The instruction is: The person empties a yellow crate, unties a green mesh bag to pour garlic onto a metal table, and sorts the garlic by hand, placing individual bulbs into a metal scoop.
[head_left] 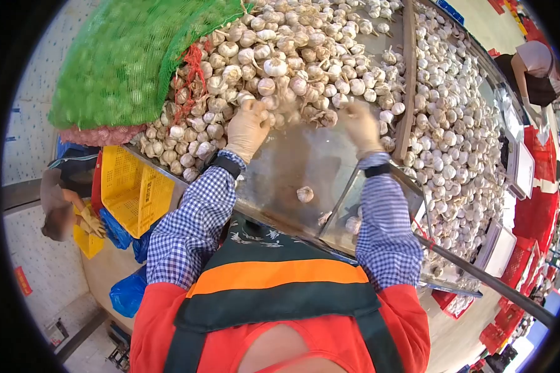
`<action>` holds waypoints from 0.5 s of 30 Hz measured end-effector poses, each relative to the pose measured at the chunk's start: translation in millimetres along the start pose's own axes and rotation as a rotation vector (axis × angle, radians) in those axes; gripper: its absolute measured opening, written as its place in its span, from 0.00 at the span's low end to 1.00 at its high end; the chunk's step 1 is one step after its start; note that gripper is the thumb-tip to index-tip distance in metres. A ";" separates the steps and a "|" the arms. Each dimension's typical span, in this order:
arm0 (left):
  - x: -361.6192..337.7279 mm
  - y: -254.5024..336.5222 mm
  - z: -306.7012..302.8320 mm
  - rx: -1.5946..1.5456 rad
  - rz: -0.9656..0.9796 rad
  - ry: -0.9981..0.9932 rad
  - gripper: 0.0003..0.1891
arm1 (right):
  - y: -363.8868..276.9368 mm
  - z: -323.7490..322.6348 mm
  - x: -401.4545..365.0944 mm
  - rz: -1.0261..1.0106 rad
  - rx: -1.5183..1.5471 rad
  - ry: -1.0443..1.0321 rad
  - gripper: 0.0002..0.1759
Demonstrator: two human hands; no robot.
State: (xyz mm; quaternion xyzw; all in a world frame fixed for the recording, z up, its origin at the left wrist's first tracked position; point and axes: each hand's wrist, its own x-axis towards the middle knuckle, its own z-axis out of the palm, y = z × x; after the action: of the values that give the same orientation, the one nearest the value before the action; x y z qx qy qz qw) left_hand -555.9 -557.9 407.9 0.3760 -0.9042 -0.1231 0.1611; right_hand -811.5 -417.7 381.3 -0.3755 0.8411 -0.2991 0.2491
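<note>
A big heap of white garlic bulbs (292, 56) lies on a shiny metal table (292, 161). My left hand (249, 127), in a beige glove with a checked sleeve, rests on the near edge of the heap, fingers curled over bulbs. My right hand (362, 127), also gloved, reaches into the heap's edge further right; its motion is blurred. A single garlic bulb (305, 194) sits alone on the bare metal between my arms.
A green mesh sack (130, 56) full of garlic lies on the heap at left. A wooden divider (408, 68) separates a second garlic pile (460, 124). Yellow crates (134, 189) stand below left near a crouching person (62, 205). Another person (535, 68) stands far right by red crates (535, 217).
</note>
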 end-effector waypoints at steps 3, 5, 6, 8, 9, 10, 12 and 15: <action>-10.4 -14.5 1.6 -0.945 -0.499 -0.037 0.13 | -13.2 35.7 -21.5 -0.067 -0.232 -0.062 0.29; -17.3 -29.9 -16.4 -1.440 -0.567 -0.075 0.12 | -7.4 41.8 -27.2 -0.234 -0.180 0.020 0.32; -23.6 -35.1 -23.4 -1.947 -0.613 -0.113 0.13 | -4.2 44.8 -29.7 -0.235 -0.178 0.007 0.32; -31.7 -30.3 -43.8 -1.963 -0.623 -0.150 0.17 | -3.4 44.0 -33.2 -0.154 -0.144 -0.028 0.30; -35.1 -28.3 -51.5 -1.976 -0.778 -0.108 0.17 | -3.2 37.1 -34.6 -0.119 -0.099 -0.153 0.27; -36.4 -27.9 -54.4 -1.983 -0.932 -0.066 0.17 | -1.0 32.0 -32.5 -0.119 -0.101 -0.154 0.27; -37.3 -32.7 -42.9 -1.723 -0.866 -0.197 0.17 | 3.0 24.0 -29.4 0.139 0.730 -0.381 0.24; -38.8 -23.3 -27.3 -0.922 -0.621 -0.521 0.17 | -17.0 19.0 -6.0 0.028 0.718 -0.311 0.13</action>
State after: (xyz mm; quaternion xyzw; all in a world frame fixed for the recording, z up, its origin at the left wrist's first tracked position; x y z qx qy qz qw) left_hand -504.7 -548.8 417.3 0.4709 -0.6157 -0.6307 0.0375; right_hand -787.6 -428.2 381.0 -0.2937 0.6403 -0.5104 0.4932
